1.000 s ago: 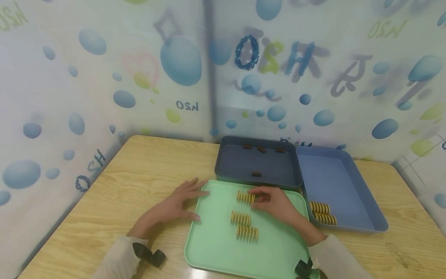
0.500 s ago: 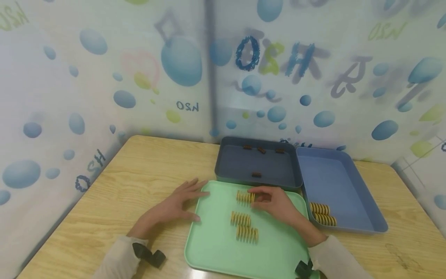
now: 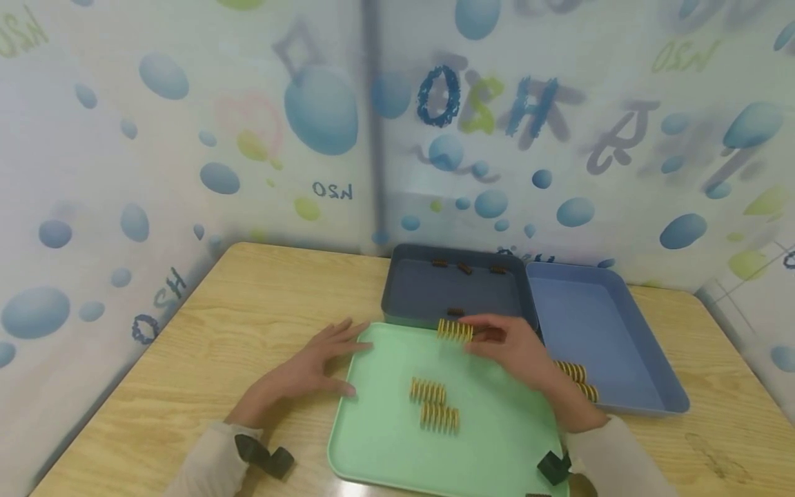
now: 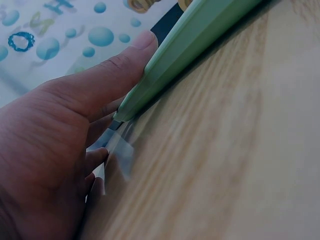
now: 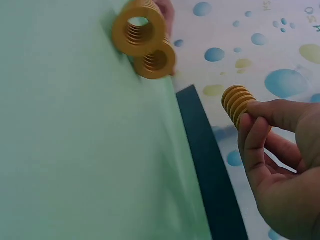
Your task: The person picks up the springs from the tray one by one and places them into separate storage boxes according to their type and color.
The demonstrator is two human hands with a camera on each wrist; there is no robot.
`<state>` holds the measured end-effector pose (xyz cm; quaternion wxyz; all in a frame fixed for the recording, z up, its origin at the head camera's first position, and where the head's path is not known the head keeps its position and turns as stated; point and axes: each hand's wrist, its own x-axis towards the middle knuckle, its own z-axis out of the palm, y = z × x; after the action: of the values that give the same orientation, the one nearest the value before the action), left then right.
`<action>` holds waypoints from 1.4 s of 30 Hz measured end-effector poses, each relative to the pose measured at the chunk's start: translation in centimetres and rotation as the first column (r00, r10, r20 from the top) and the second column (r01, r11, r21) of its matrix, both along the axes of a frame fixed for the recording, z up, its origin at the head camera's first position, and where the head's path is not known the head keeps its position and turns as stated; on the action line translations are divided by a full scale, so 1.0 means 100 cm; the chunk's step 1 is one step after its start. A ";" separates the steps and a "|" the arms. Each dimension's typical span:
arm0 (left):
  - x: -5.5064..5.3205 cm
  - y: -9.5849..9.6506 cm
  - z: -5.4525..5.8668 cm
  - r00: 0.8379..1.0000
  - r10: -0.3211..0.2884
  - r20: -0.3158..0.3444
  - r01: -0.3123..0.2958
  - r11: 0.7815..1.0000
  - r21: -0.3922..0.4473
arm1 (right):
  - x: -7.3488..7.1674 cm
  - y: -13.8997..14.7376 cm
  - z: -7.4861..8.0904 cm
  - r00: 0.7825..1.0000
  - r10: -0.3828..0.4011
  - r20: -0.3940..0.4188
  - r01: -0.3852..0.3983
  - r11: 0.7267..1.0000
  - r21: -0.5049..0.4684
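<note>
Between thumb and fingers my right hand pinches a yellow coil spring by its right end, raised above the far edge of the green tray. In the right wrist view that spring is clear of the tray. Two more yellow springs lie on the tray, one spring just behind the other spring. My left hand rests at the tray's left edge with fingers spread. The left wrist view has its thumb against the tray's rim.
Behind the green tray stands a dark grey tray with several small dark springs. To its right, a blue tray holds yellow springs, partly hidden by my right forearm. A patterned wall covering rises behind the wooden table.
My right hand has lifted the far yellow spring off the green tray and moved it slightly right and away. My left hand has stayed in place.
</note>
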<state>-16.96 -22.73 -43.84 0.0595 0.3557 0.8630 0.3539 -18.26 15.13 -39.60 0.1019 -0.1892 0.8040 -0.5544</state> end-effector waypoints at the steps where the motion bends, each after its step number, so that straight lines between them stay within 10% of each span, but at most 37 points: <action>1: 0.000 0.000 0.000 1.000 0.001 0.002 -0.001 1.000 -0.003 | -0.001 0.003 0.002 1.000 -0.007 -0.009 0.007 1.000 -0.002; 24: 0.000 0.001 0.001 1.000 -0.004 -0.004 0.004 1.000 -0.003 | -0.010 0.073 0.044 0.983 -0.168 -0.072 0.176 0.976 0.126; 42: 0.000 0.001 0.000 1.000 -0.002 -0.024 0.002 1.000 -0.006 | -0.010 0.126 0.049 0.965 -0.196 -0.174 0.224 0.961 0.161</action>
<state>-16.95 -22.60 -43.85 0.0505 0.3607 0.8642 0.3471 -19.25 27.69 -34.72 -0.0043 -0.1356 0.8717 -0.4709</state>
